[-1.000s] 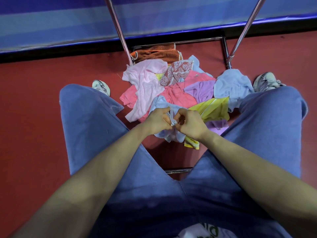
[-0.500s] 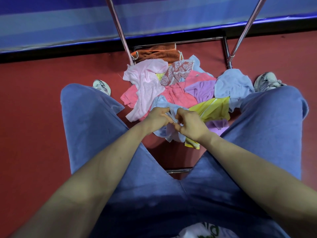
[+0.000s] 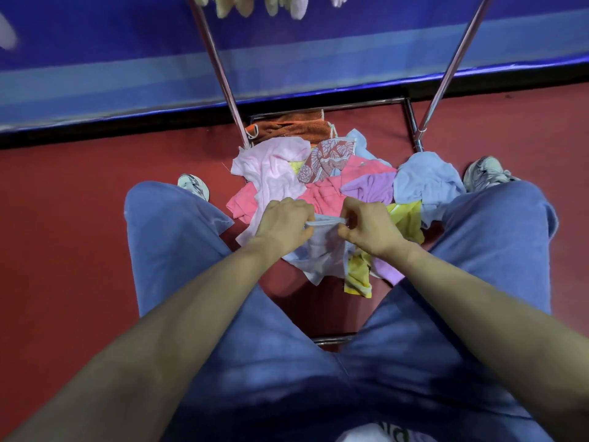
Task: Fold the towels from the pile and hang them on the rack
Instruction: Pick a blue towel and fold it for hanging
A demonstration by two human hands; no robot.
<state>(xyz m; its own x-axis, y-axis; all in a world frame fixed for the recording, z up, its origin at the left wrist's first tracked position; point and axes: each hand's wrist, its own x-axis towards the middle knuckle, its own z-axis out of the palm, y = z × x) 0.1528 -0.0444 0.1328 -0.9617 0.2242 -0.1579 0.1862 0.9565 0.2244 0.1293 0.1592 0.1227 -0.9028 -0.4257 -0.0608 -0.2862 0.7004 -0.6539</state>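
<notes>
1. Floor (image 3: 79,237): red, carrying everything listed below.
2. Trousers (image 3: 178,237): blue, knees spread; the person crouches or sits astride the work.
3. Rack (image 3: 220,74): two bright metal uprights rising from a rectangular base frame on the floor. Blurred pale cloths (image 3: 271,3) hang at the top edge, probably towels already hung.
4. Pile (image 3: 328,189): loose towels on the floor within the rack's base, between the knees. Pale pink, coral, lilac, yellow, light blue, a leaf print and a rust-orange piece at the back.
5. Pale blue towel (image 3: 322,250): at the near edge of the pile, its top hem lifted and drawn into a short taut band, the rest hanging crumpled over its neighbours.
6. Left hand (image 3: 282,223): fingers curled, pinching the hem's left end.
7. Right hand (image 3: 366,226): fingers curled, pinching the hem's right end, close to the other.

Step in hand, by judgement: opening one towel before the fold. Next move calls for spreading both hands apart along the hem to find the corners, then lifting the towel free of the pile so nothing drags up with it.
</notes>
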